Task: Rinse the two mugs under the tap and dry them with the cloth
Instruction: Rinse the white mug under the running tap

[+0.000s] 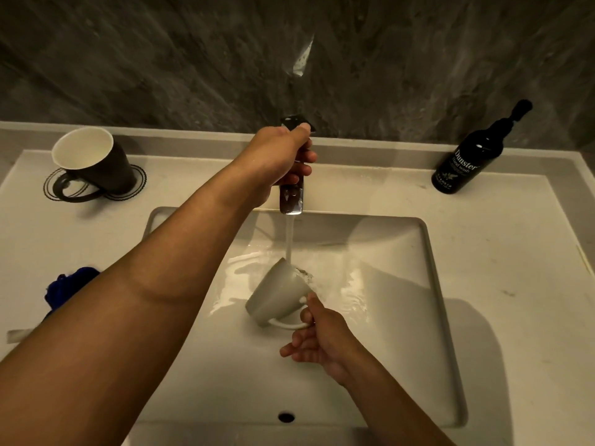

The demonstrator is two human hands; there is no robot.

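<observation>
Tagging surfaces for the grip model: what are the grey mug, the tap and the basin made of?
Grey mug: looks like glazed ceramic, smooth with a soft sheen and a thick looped handle. Tap: polished metal, probably chrome, given its mirror-like reflections. Basin: glossy white ceramic or a similar moulded material; the wet surface shows bright highlights, so I can't tell which.

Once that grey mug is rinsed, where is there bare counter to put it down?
Roomiest: the counter right of the sink, in front of the hand wash bottle. The left side is tighter, with the black mug on its coaster and the blue cloth nearer.
</observation>
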